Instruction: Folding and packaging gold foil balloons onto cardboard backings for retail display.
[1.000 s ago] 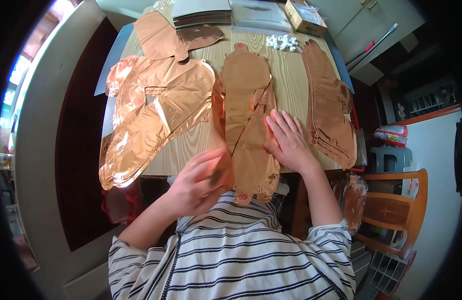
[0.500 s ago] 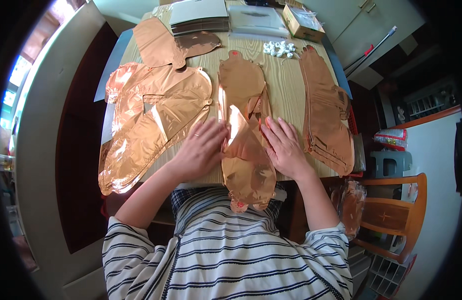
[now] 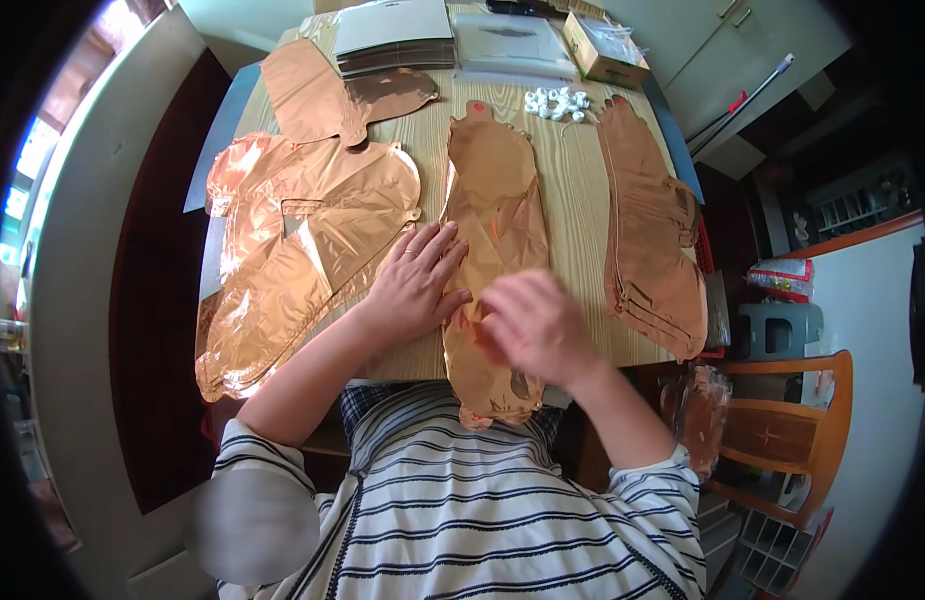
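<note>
A copper-coloured foil balloon, flat and folded into a long strip, lies before me, its near end over the table's front edge. My left hand rests on its left edge, fingers outstretched. Over the strip's near half is my right hand, smeared by motion, its fingers bent; whether they pinch the foil cannot be seen. To the left spreads a wide, wrinkled foil balloon, close to my left hand. Another folded foil balloon lies at the right.
More copper foil lies at the far left. At the back of the wooden table are a stack of grey-white boards, clear plastic sleeves, an open carton and small white pieces. A wooden chair stands at right.
My right hand has moved left from the strip's right edge onto its near half, its fingers bending. The strip's loose fold now lies flatter and smoother. My left hand has shifted slightly.
</note>
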The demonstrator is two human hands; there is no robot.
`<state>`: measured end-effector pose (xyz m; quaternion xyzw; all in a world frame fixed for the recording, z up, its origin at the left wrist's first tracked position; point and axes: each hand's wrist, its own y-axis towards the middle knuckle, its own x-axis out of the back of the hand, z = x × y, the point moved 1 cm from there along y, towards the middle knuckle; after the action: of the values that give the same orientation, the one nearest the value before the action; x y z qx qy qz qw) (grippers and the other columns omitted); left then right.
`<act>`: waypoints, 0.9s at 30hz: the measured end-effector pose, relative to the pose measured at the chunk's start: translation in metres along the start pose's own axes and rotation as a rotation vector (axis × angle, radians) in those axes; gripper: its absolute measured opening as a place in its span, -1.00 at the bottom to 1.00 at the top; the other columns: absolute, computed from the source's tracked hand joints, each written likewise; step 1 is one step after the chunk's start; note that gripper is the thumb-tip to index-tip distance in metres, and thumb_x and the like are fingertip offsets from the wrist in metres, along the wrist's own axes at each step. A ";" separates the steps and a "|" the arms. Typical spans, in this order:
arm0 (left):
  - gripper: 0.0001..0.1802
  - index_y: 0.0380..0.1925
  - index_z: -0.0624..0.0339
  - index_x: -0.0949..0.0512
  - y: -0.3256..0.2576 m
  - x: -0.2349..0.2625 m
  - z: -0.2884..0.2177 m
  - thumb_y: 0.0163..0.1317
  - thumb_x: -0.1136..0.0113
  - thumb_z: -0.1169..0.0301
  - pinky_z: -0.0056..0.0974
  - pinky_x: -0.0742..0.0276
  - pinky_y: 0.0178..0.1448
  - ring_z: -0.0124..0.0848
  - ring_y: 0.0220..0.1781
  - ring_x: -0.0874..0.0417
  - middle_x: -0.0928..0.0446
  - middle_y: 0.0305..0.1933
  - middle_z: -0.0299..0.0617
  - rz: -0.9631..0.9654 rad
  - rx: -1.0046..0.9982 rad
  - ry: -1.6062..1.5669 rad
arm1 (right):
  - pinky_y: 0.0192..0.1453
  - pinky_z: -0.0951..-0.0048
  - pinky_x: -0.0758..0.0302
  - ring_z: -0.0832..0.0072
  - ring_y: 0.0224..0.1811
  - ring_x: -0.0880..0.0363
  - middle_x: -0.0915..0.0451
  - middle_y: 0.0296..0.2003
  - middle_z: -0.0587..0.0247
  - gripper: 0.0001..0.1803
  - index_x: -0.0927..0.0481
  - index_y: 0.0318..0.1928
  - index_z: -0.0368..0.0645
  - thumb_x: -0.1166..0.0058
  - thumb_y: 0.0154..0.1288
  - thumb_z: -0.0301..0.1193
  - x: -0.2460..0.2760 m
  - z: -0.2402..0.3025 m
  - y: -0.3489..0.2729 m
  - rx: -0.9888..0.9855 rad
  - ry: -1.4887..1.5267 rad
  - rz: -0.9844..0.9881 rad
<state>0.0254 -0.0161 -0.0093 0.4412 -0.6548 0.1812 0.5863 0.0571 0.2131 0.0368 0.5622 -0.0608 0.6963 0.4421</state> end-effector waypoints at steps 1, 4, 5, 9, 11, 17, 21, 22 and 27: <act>-0.26 0.37 0.25 -0.42 -0.001 -0.001 0.002 0.36 -0.14 -0.05 0.08 -0.08 0.60 0.01 0.55 -0.27 -0.33 0.50 0.10 -0.013 0.007 0.009 | 0.25 0.13 -0.41 0.24 0.09 -0.51 -0.56 -0.02 0.15 -0.68 -0.61 -0.05 -0.18 -0.27 0.27 -0.28 -0.007 0.017 0.003 0.048 0.040 0.027; -0.31 0.33 0.26 -0.46 0.011 0.001 0.009 0.34 -0.18 0.02 0.06 -0.20 0.52 -0.04 0.49 -0.34 -0.40 0.45 0.04 -0.048 0.024 -0.047 | 0.34 0.14 -0.38 0.16 0.12 -0.48 -0.54 0.04 0.13 -0.54 -0.60 0.05 -0.17 -0.34 0.18 -0.25 -0.033 0.038 0.003 0.056 0.008 0.162; -0.34 0.31 0.26 -0.47 0.014 0.004 0.013 0.34 -0.19 0.05 0.05 -0.23 0.48 -0.06 0.47 -0.36 -0.42 0.44 0.02 -0.060 0.041 -0.071 | 0.35 0.13 -0.37 0.16 0.14 -0.46 -0.53 0.05 0.13 -0.53 -0.60 0.06 -0.17 -0.34 0.18 -0.25 -0.037 0.039 0.003 0.069 -0.014 0.158; -0.41 0.29 0.24 -0.48 0.040 -0.003 0.049 0.35 -0.20 0.16 0.01 -0.26 0.45 -0.07 0.45 -0.38 -0.42 0.44 -0.07 -0.069 0.004 0.088 | 0.43 0.10 -0.31 0.14 0.26 -0.39 -0.49 0.16 0.08 -0.49 -0.58 0.12 -0.17 -0.33 0.20 -0.24 -0.046 0.039 -0.001 0.087 -0.032 0.170; -0.42 0.29 0.20 -0.48 0.060 -0.003 0.066 0.35 -0.21 0.15 0.02 -0.27 0.46 -0.06 0.46 -0.37 -0.43 0.43 -0.09 -0.048 0.053 0.139 | 0.44 0.10 -0.31 0.13 0.28 -0.41 -0.51 0.18 0.08 -0.49 -0.59 0.13 -0.17 -0.32 0.21 -0.24 -0.044 0.036 0.000 0.091 -0.020 0.155; -0.39 0.30 0.24 -0.44 0.082 -0.007 0.084 0.36 -0.21 0.12 0.05 -0.21 0.52 -0.01 0.48 -0.36 -0.42 0.43 0.00 -0.073 0.140 0.259 | 0.42 0.10 -0.39 0.11 0.26 -0.52 -0.61 0.17 0.05 -0.52 -0.62 0.19 -0.19 -0.25 0.35 -0.21 -0.027 0.012 0.012 0.009 0.037 0.069; -0.41 0.24 0.31 -0.47 0.067 -0.009 0.059 0.32 -0.22 0.15 0.06 -0.22 0.50 -0.03 0.42 -0.41 -0.46 0.34 0.06 -0.214 0.138 0.235 | 0.40 0.12 -0.47 0.18 0.25 -0.59 -0.68 0.12 0.05 -0.69 -0.72 0.07 -0.15 -0.17 0.45 -0.28 -0.015 -0.052 0.026 -0.153 0.054 -0.027; -0.41 0.23 0.33 -0.46 0.067 -0.009 0.054 0.33 -0.21 0.15 0.07 -0.22 0.50 -0.02 0.42 -0.41 -0.45 0.34 0.07 -0.216 0.138 0.208 | 0.38 0.15 -0.49 0.17 0.22 -0.61 -0.68 0.13 0.06 -0.70 -0.71 0.08 -0.16 -0.16 0.45 -0.31 -0.010 -0.067 0.033 -0.224 0.078 -0.041; -0.27 0.35 0.41 -0.36 0.087 -0.016 0.052 0.39 -0.12 0.04 0.09 -0.10 0.60 0.00 0.52 -0.32 -0.37 0.44 0.12 -0.096 0.231 0.266 | 0.17 0.13 -0.58 0.04 0.00 -0.66 -0.69 -0.07 -0.02 -0.76 -0.74 -0.12 -0.20 -0.09 0.41 -0.33 -0.008 -0.145 0.086 -0.385 0.006 -0.135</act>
<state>-0.0757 -0.0021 -0.0126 0.5086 -0.5245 0.2839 0.6210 -0.1076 0.2412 0.0137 0.4681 -0.1538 0.6420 0.5874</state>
